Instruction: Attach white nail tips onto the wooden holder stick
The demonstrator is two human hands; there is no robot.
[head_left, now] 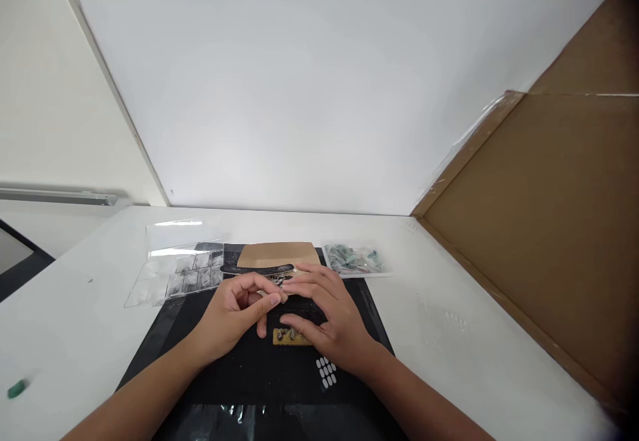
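My left hand (234,309) is closed in a pinch, thumb against index finger, over the black mat (224,378). Whatever lies between those fingertips is too small to make out. Close by on the right, my right hand (332,304) is open, its fingers stretched toward the left fingertips and its thumb apart. Beneath the right thumb is a small yellow block (287,340) with metal pegs on top, partly covered by that hand. Just beyond both hands lies a black curved nail file (257,270). Small metallic bits behind the fingers are mostly hidden.
At the left is a clear compartment box (192,275) with its lid raised. A brown paper piece (279,253) lies at the back, beside a bag of greenish pieces (354,259). White oval stickers (326,372) sit near my right wrist. A cardboard panel (539,228) stands at right.
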